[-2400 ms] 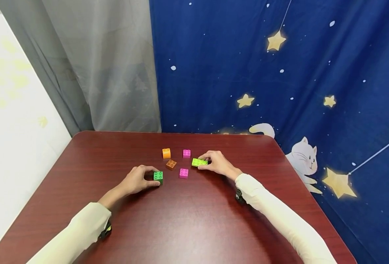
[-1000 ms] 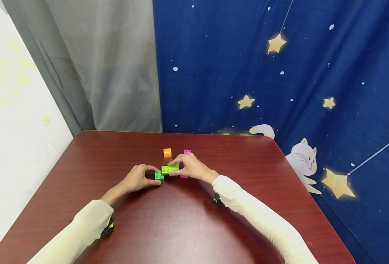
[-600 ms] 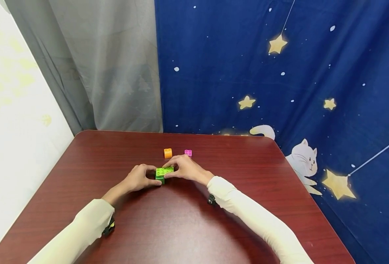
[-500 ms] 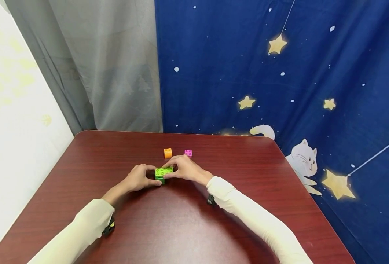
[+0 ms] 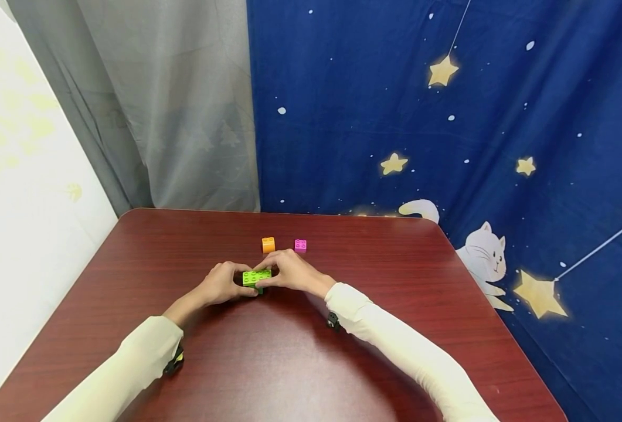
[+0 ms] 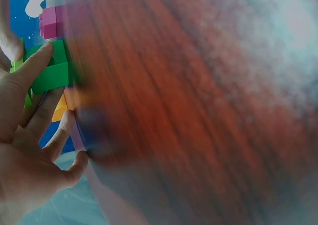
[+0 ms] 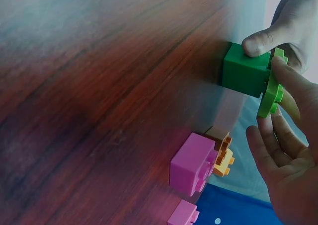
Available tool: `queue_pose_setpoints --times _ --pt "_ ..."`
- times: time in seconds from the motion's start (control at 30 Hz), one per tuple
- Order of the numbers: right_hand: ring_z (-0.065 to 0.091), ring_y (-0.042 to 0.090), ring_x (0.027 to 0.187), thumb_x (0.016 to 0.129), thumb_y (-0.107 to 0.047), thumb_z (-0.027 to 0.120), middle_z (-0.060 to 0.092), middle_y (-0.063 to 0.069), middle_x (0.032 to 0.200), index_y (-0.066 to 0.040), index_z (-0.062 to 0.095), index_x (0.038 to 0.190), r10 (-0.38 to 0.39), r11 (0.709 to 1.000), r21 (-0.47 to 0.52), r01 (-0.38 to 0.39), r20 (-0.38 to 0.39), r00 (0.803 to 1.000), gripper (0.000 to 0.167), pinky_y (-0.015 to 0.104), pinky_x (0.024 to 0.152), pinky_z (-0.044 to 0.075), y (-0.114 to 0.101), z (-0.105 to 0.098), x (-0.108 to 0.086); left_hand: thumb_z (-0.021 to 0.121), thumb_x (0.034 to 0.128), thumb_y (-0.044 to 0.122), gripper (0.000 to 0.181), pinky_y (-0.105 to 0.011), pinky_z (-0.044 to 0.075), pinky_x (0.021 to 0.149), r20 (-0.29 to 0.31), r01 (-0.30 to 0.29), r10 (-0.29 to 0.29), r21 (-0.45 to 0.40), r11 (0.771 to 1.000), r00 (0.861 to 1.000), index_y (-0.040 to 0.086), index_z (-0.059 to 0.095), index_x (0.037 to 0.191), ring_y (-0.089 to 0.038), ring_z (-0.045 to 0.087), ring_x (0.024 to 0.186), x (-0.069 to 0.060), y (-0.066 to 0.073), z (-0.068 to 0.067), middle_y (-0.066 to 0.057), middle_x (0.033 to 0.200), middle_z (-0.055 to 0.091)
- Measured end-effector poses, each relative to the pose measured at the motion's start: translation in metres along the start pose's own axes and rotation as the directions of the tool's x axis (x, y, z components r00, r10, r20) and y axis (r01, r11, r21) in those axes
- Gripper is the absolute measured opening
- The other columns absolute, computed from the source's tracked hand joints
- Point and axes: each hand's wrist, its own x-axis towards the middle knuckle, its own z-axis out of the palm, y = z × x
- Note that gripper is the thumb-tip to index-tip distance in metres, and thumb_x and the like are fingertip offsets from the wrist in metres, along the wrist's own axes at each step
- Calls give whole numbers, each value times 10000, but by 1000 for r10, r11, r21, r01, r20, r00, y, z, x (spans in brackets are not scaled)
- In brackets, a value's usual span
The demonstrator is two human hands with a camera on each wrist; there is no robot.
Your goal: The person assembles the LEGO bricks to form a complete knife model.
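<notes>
Left hand: holds the green brick, same as before.
Right hand: pinches the lime brick.
Lime brick: earlier well apart, at the right; now on top of the green brick.

Table: smooth wood grain, glossy. Green block, lime block: smooth plastic, satin look. Pink blocks, brown block, orange block: likewise smooth plastic. Blue curtain: matt printed cloth. Grey curtain: thin, matt cloth. Sleeves: matt cloth.
</notes>
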Motion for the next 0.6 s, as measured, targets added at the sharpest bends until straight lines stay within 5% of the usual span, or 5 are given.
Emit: queue_pose_setpoints --times 0.6 --pt "617 72 841 852 -378 871 721 -90 991 -194 803 1163 33 999 17 -32 -59 998 367 144 725 470 1 12 0 932 778 341 463 -438 520 800 12 12 -12 5 1000 1000 102 772 1141 -173 633 889 1 1 -3 -16 1041 758"
